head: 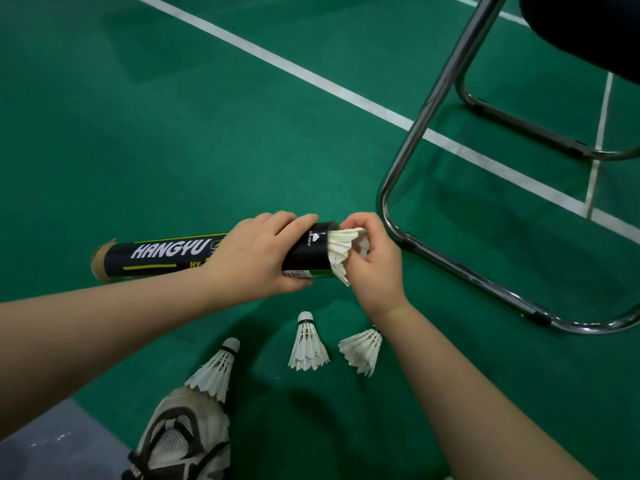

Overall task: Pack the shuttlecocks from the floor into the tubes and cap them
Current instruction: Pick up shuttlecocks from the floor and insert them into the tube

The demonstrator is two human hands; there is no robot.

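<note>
While the left hand (pixel 258 254) wraps its grip shut around the dark tube (pixel 214 256), the tube lies roughly level above the green floor (pixel 173 133), cardboard end pointing left, open mouth pointing right. Print on the tube reads HANGYU and, near the mouth, PUSH OUT. Right hand (pixel 372 261) sits at the mouth, fingers curled and closed on the white feather skirt of a shuttlecock (pixel 341 249) that is partly inside the tube, feathers sticking out to the right. Cork end not visible, hidden in the tube.

Three loose shuttlecocks lie on the floor nearer the camera, below the hands. Middle shuttlecock (pixel 307 344) stands cork up, feathers down. Right shuttlecock (pixel 362 346) lies tilted just beside it, cork partly hidden behind the right forearm. Left shuttlecock (pixel 214 370) leans cork up, its feathers touching or overlapping the toe of a beige sneaker (pixel 183 434) at the near edge; cannot tell which. The three are apart from each other.

Chrome chair frame (pixel 446 268) stands on the floor to the right, its near rail just right of the right hand. White court line (pixel 311 77) runs diagonally across the far floor. No cap in view on the tube mouth.
</note>
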